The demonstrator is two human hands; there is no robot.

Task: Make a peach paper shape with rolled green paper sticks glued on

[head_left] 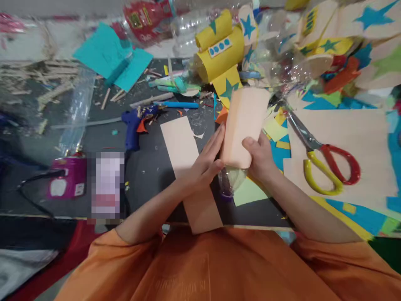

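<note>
Both hands hold a clear plastic bottle (231,180) wrapped in a peach paper sheet (242,125), its neck pointing toward me. My right hand (260,158) grips the wrapped bottle from the right, thumb on top of the paper. My left hand (205,161) lies against the left side, fingers stretched along the paper's edge. A long peach paper strip (181,146) lies flat on the dark table (150,167) under my left arm.
Red-and-yellow scissors (326,165) lie on a large peach sheet (360,138) to the right. A blue glue gun (134,123) is left of centre. A yellow bottle craft with blue stars (219,54), coloured paper scraps and wooden sticks (46,92) crowd the back.
</note>
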